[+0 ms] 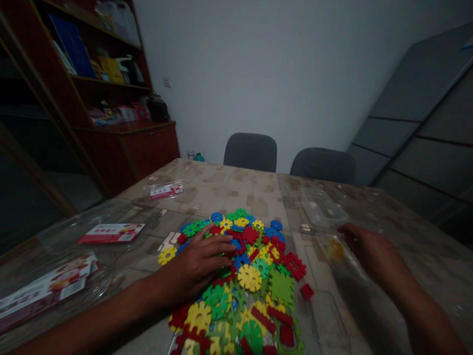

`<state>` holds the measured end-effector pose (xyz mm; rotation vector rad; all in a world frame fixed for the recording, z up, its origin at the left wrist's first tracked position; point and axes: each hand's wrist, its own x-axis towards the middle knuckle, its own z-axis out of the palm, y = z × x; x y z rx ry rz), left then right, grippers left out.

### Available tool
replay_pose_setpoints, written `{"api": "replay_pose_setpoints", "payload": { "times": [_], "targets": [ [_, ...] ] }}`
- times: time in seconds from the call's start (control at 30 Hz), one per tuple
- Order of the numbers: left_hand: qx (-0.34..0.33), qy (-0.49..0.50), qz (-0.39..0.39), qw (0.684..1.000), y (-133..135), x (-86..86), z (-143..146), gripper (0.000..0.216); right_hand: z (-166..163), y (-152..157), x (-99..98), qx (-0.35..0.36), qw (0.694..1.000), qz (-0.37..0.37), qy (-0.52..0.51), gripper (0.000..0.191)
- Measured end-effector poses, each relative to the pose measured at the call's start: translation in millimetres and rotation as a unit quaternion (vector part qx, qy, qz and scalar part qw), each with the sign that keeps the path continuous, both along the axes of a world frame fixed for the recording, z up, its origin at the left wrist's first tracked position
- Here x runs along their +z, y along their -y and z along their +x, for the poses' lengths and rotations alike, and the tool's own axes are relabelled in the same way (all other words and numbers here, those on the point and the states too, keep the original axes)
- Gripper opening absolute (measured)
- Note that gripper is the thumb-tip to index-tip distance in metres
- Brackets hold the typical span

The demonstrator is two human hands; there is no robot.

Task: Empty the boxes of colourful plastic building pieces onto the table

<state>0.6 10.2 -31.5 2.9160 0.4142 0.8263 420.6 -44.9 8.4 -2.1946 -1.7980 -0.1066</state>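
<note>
A heap of flat plastic gear and block pieces (246, 276) in red, yellow, green and blue lies on the table in front of me. My left hand (197, 264) rests flat on the left side of the heap, fingers stretched out over the pieces. My right hand (367, 249) is off to the right of the heap, curled over a clear plastic bag (334, 246) that has a yellow piece inside; its fingertips are hidden. One red block (306, 291) lies loose at the heap's right edge.
The table (240, 190) has a patterned beige cover under clear film. Clear bags with red and white cards lie at the left (111, 232) and far left (166, 190). Two grey chairs (251, 151) stand behind the table. A dark wooden cabinet (121, 143) fills the left.
</note>
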Motion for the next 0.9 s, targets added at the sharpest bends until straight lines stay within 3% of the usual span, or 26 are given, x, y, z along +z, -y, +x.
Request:
{"api": "replay_pose_setpoints", "payload": {
  "times": [0.13,0.27,0.4,0.5,0.7,0.8,0.9],
  "targets": [
    [-0.006,0.005,0.0,1.0,1,1.6,0,0.03,-54,1,7.9,0.112,0.99,-0.008,-0.081,0.023],
    [0.003,0.002,0.004,1.0,3,7.4,1,0.028,-130,10,-7.1,0.245,0.953,-0.087,-0.153,0.017],
    [0.003,-0.002,-0.001,1.0,4,8.5,2,0.029,-177,21,-28.3,0.249,0.951,-0.092,-0.159,0.036],
    [0.005,0.0,-0.001,1.0,4,5.4,2,0.029,-189,24,-34.7,0.227,0.959,-0.094,-0.142,0.035],
    [0.003,-0.005,-0.003,1.0,5,4.9,4,0.026,-184,16,-36.3,0.25,0.948,-0.084,-0.179,0.007],
    [0.004,-0.019,-0.032,0.999,6,11.8,4,0.022,-170,12,-31.7,0.233,0.947,-0.109,-0.193,0.017],
    [-0.009,-0.082,-0.087,0.993,8,24.7,-1,0.026,-156,13,-25.8,0.262,0.929,-0.168,-0.201,0.023]
  ]
}}
